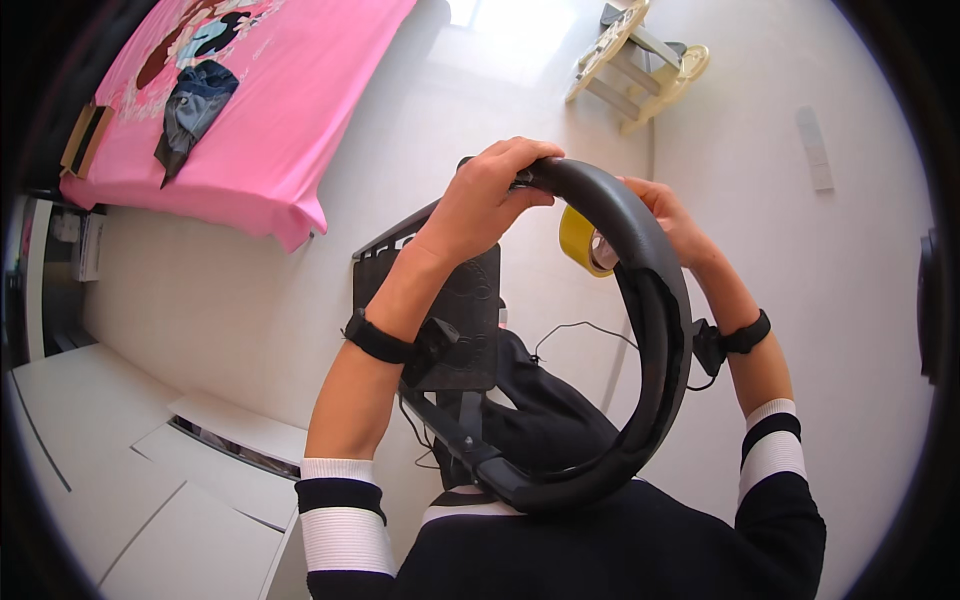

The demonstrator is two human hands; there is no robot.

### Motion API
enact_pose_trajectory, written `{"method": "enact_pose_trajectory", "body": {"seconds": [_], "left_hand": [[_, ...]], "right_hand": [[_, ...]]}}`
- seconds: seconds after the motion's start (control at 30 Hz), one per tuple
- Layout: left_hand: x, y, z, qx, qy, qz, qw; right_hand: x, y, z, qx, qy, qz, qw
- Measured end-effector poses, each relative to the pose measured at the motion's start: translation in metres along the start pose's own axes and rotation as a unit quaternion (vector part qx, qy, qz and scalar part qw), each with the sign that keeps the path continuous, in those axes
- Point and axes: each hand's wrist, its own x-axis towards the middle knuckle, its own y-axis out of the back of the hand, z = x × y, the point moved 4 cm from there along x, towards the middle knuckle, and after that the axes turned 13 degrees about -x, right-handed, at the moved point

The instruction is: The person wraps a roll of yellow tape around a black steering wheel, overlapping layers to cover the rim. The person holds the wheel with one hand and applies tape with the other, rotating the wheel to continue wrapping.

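A large black curved padded tube (664, 300) arcs in front of me, joined low down to a metal frame (465, 442) with a dark embossed board (476, 322). Its dark covering has a ragged open edge along the inner side. My left hand (499, 187) grips the tube near its upper end, thumb below and fingers above. My right hand (667, 217) is at the tube's outer upper side, its fingertips partly hidden behind it. A roll of yellow adhesive tape (577, 240) shows inside the curve, partly behind the tube; whether my right hand touches it is hidden.
A pink-covered bed (285, 150) with folded denim (196, 105) is at upper left. Cream plastic furniture (637, 75) stands on the floor at upper right. White cabinet surfaces (97, 420) lie at lower left. A thin cable (581, 323) runs behind the tube.
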Motion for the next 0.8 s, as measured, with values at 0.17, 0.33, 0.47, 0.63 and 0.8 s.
{"method": "enact_pose_trajectory", "body": {"seconds": [0.17,0.33,0.47,0.63,0.8], "left_hand": [[0.0,-0.002,-0.004,0.1,-0.068,0.058,0.991],[-0.002,-0.007,-0.007,0.097,-0.055,0.085,0.99],[-0.001,-0.005,-0.006,0.096,-0.05,0.095,0.99],[-0.002,-0.006,-0.007,0.1,-0.06,0.11,0.987],[-0.001,-0.011,-0.003,0.129,-0.063,0.143,0.979]], "right_hand": [[0.015,0.026,-0.008,-0.098,0.006,-0.011,0.995],[0.015,0.043,-0.039,-0.301,0.015,0.025,0.953],[0.008,0.08,-0.053,-0.381,0.032,0.098,0.919],[0.029,0.076,-0.099,-0.491,0.119,0.073,0.86],[0.049,0.072,-0.128,-0.575,0.134,0.046,0.806]]}}
